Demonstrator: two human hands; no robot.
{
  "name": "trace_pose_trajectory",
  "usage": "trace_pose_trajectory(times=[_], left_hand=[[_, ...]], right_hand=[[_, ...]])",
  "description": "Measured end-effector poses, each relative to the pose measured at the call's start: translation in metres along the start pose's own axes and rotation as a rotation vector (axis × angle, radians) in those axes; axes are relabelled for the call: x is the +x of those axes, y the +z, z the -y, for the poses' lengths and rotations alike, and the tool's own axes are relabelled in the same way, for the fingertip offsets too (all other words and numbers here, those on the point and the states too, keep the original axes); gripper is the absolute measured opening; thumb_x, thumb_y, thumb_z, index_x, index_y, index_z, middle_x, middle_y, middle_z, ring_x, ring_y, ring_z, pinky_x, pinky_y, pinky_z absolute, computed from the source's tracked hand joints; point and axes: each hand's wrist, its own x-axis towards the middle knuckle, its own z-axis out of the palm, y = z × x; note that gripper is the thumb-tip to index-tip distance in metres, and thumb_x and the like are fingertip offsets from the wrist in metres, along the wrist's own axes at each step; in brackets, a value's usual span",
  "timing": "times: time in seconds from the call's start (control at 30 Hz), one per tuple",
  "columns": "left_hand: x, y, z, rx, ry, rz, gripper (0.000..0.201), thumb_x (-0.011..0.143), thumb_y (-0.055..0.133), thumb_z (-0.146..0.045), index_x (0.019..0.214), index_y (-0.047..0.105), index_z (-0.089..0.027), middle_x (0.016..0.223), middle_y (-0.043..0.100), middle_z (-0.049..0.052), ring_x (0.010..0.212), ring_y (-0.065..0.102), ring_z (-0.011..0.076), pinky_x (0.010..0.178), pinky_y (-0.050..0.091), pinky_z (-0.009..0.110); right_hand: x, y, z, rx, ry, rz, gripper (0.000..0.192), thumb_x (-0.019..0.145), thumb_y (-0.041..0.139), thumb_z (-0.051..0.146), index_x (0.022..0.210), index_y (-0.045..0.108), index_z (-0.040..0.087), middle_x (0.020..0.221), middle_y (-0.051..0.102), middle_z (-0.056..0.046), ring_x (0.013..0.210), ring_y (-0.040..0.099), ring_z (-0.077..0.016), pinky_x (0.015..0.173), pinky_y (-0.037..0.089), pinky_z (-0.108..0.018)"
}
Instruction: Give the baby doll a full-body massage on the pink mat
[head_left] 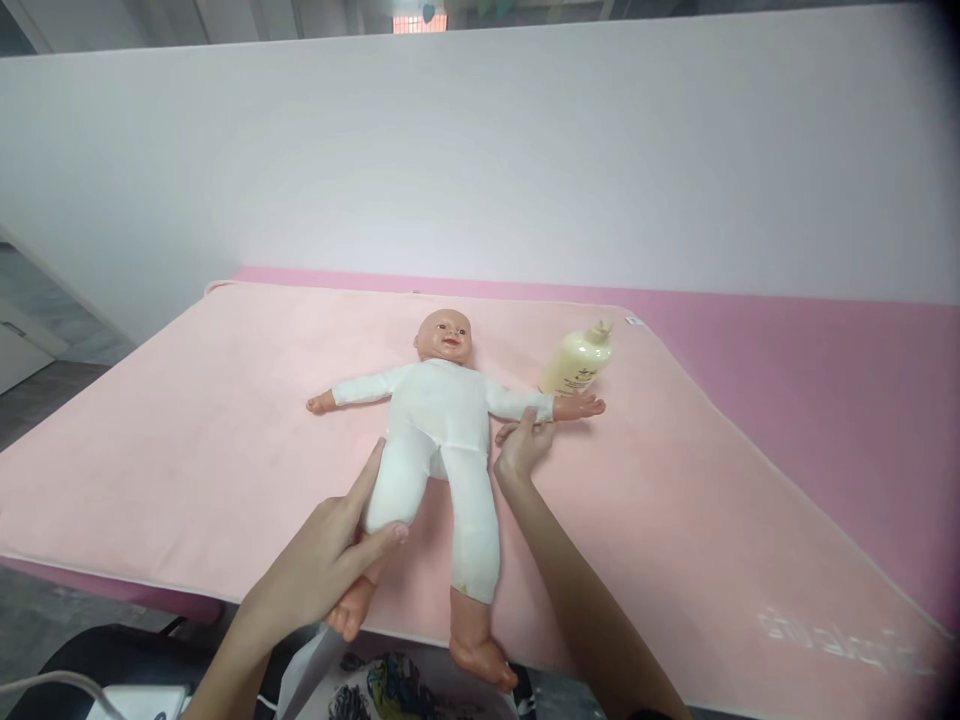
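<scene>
The baby doll lies flat on its back in the middle of the pink mat, head toward the far wall, arms spread straight out to either side, legs pointing back toward the near edge. It wears a white one-piece suit; the bare head, hands and feet are a peach plastic. One foot hangs just past the mat's near edge.

The left hand is closed around the doll's lower leg on that side, thumb lying across the top of the white fabric near the ankle, fingers wrapped underneath, with the bare foot poking out below the palm. That leg sits slightly raised and angled out from the body.

The right hand rests on the doll's outstretched arm on the other side, fingers curled over the white sleeve close to the wrist, in a light hold rather than a full fist. The forearm runs back diagonally toward the lower right.

Just beyond that arm stands a cream-coloured pump bottle, tilted a little, near the doll's open plastic hand but not touching it.

The mat covers a darker pink table that shows along the right side and far edge. Behind it runs a plain white partition. At the bottom edge sits a printed cloth with cartoon figures, and a white cable crosses the lower left corner.
</scene>
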Motion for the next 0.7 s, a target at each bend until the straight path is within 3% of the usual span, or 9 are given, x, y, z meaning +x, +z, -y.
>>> trace_pose_trajectory(times=[0.07, 0.2, 0.3, 0.4, 0.47, 0.53, 0.6, 0.7], left_hand=[[0.017, -0.001, 0.003, -0.004, 0.015, 0.004, 0.074, 0.084, 0.05, -0.044, 0.149, 0.023, -0.02, 0.073, 0.064, 0.002, 0.07, 0.058, 0.0184, 0.065, 0.045, 0.027], [0.081, -0.004, 0.018, -0.054, 0.055, 0.004, 0.075, 0.081, 0.054, -0.046, 0.146, 0.032, -0.017, 0.083, 0.067, 0.005, 0.078, 0.061, 0.0207, 0.073, 0.047, 0.031], [0.108, -0.008, 0.025, -0.072, 0.062, 0.047, 0.07, 0.08, 0.056, -0.046, 0.141, 0.041, -0.015, 0.096, 0.068, 0.008, 0.086, 0.061, 0.0222, 0.079, 0.047, 0.033], [0.092, -0.009, 0.021, 0.003, 0.05, 0.054, 0.069, 0.082, 0.054, -0.046, 0.143, 0.037, -0.018, 0.086, 0.068, 0.006, 0.082, 0.061, 0.0222, 0.076, 0.046, 0.033], [0.064, -0.008, 0.015, 0.042, 0.047, 0.06, 0.075, 0.083, 0.052, -0.044, 0.148, 0.025, -0.018, 0.075, 0.067, 0.004, 0.073, 0.061, 0.0208, 0.07, 0.045, 0.03], [0.034, -0.006, 0.01, 0.07, 0.02, 0.075, 0.079, 0.085, 0.05, -0.043, 0.151, 0.013, -0.017, 0.066, 0.064, 0.001, 0.063, 0.058, 0.018, 0.063, 0.043, 0.027], [0.011, -0.004, 0.007, 0.093, -0.026, 0.135, 0.081, 0.088, 0.046, -0.042, 0.151, 0.005, -0.014, 0.056, 0.059, -0.003, 0.055, 0.055, 0.0164, 0.059, 0.041, 0.026], [0.006, -0.005, 0.007, 0.099, -0.041, 0.177, 0.081, 0.089, 0.043, -0.042, 0.151, 0.001, -0.011, 0.05, 0.056, -0.005, 0.05, 0.053, 0.0159, 0.059, 0.041, 0.026]], right_hand=[[0.003, -0.001, -0.002, -0.107, -0.115, 0.044, 0.037, 0.087, 0.045, 0.048, 0.11, 0.045, 0.02, 0.062, 0.05, 0.005, 0.048, 0.048, -0.0117, 0.05, 0.043, -0.024], [0.005, -0.006, -0.002, -0.579, -0.44, 0.373, 0.042, 0.083, 0.043, 0.026, 0.123, 0.055, 0.023, 0.1, 0.057, -0.006, 0.083, 0.058, -0.0174, 0.072, 0.048, -0.03], [0.003, -0.007, 0.0, -0.736, -0.482, 0.469, 0.051, 0.08, 0.039, 0.02, 0.129, 0.054, 0.028, 0.107, 0.054, -0.006, 0.087, 0.058, -0.0179, 0.072, 0.049, -0.03], [0.003, -0.006, 0.002, -0.511, -0.405, 0.372, 0.045, 0.083, 0.044, 0.028, 0.127, 0.051, 0.022, 0.101, 0.058, -0.007, 0.087, 0.059, -0.0172, 0.072, 0.05, -0.03], [0.004, -0.005, 0.003, -0.287, -0.255, 0.245, 0.039, 0.085, 0.048, 0.039, 0.118, 0.05, 0.019, 0.084, 0.059, -0.003, 0.071, 0.058, -0.0144, 0.062, 0.05, -0.026], [0.005, -0.004, 0.004, -0.117, -0.059, 0.12, 0.038, 0.084, 0.049, 0.048, 0.109, 0.045, 0.019, 0.061, 0.05, 0.006, 0.048, 0.048, -0.011, 0.047, 0.043, -0.022], [0.006, -0.004, 0.005, -0.028, 0.078, 0.043, 0.039, 0.084, 0.049, 0.051, 0.105, 0.041, 0.02, 0.049, 0.039, 0.011, 0.037, 0.039, -0.0099, 0.039, 0.036, -0.02], [0.007, -0.005, 0.007, -0.024, 0.077, 0.02, 0.038, 0.086, 0.045, 0.049, 0.11, 0.039, 0.02, 0.049, 0.039, 0.011, 0.037, 0.039, -0.0107, 0.038, 0.035, -0.02]])
